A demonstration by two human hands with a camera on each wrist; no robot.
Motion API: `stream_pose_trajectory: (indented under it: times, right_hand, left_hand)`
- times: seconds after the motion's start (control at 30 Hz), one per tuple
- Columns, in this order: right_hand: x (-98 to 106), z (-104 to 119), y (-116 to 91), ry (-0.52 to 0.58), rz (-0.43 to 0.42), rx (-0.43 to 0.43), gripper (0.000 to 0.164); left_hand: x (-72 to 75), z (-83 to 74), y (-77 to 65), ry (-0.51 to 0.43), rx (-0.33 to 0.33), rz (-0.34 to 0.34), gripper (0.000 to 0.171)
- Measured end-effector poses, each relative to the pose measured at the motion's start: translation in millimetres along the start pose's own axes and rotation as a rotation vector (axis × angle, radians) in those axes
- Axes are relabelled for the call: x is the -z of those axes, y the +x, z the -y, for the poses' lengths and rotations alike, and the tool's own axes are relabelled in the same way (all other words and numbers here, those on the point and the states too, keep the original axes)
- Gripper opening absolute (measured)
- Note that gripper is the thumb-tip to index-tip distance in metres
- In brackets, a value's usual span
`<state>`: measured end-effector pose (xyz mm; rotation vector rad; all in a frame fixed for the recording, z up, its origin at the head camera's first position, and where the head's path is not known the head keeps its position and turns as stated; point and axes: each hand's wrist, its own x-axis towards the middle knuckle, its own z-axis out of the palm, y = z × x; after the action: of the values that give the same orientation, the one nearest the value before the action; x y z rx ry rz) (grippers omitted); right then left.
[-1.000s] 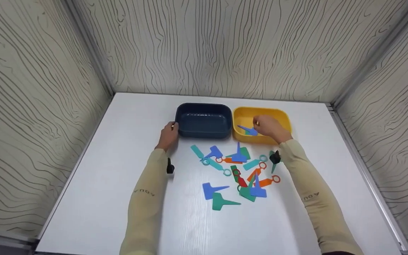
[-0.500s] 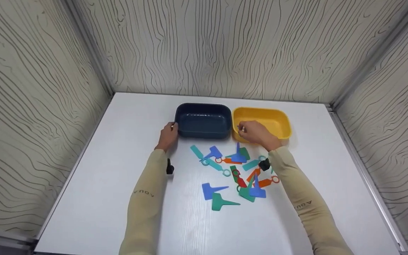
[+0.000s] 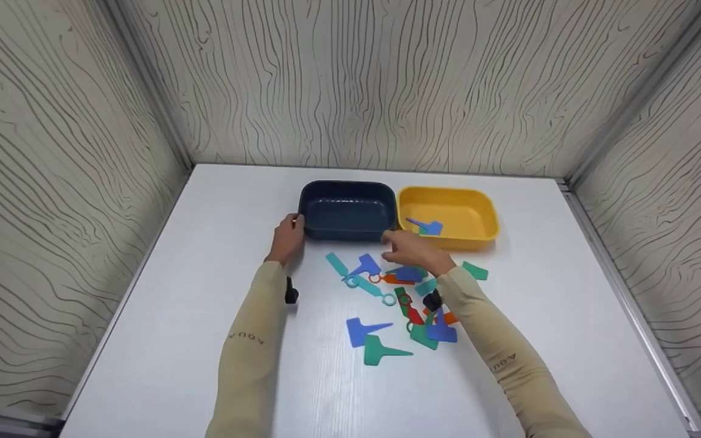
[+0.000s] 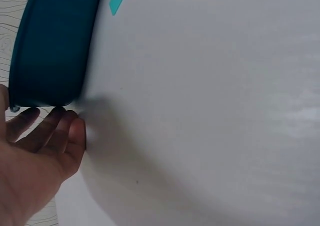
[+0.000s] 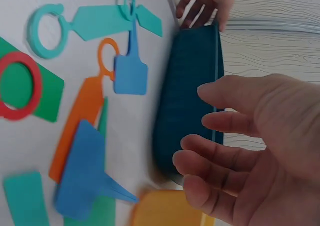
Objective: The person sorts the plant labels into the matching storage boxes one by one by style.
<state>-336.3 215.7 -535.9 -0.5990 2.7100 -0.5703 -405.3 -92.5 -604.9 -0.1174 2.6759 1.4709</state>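
My left hand [image 3: 286,238] holds the left end of a dark blue bin [image 3: 350,234], its fingertips against the outer wall and the thumb by the rim in the left wrist view. My right hand [image 3: 414,249] hovers palm-down with loosely bent, spread fingers and nothing between them, over the near right corner of that bin. Beneath it lies a blue T-shaped plant label [image 3: 409,274] with green and orange ones, partly hidden by the hand. A yellow bin [image 3: 472,243] to the right holds a blue plant label [image 3: 434,228] lying over a green piece.
Plastic labels lie scattered in front of the bins: turquoise ring tags [image 3: 367,285], a red ring tag [image 3: 414,315], a green T-shaped label [image 3: 378,351] and a blue one [image 3: 359,331]. A green piece [image 3: 475,271] lies beside the right sleeve. Patterned panels [image 3: 350,79] enclose the table.
My right hand has moved left and nearer, from over the yellow bin to above the labels by the dark blue bin. The left hand stays at the dark blue bin's end.
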Motion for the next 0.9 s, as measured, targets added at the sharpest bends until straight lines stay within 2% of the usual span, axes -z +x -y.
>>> stream_pose_trajectory:
  times: [0.2, 0.43, 0.63, 0.77, 0.9]
  right_hand:
    - [-19, 3, 8, -0.019, 0.055, -0.073, 0.043]
    - [-35, 8, 17, -0.029, 0.047, -0.039, 0.044]
    - [-40, 10, 20, -0.013, 0.064, -0.053, 0.044]
    - [-44, 11, 21, -0.022, 0.048, -0.016, 0.043]
    - [-48, 15, 21, 0.001, 0.047, 0.017, 0.036]
  left_hand:
    - [0.9, 1.8, -1.6, -0.011, -0.009, 0.007, 0.053]
    - [2.3, -0.2, -1.9, -0.007, -0.016, -0.002, 0.052]
    - [2.4, -1.6, -1.5, -0.008, -0.017, -0.006, 0.052]
    - [2.3, -2.5, -1.5, -0.030, -0.004, 0.004, 0.051]
    - [1.7, -2.1, -1.5, -0.041, 0.006, 0.007, 0.050]
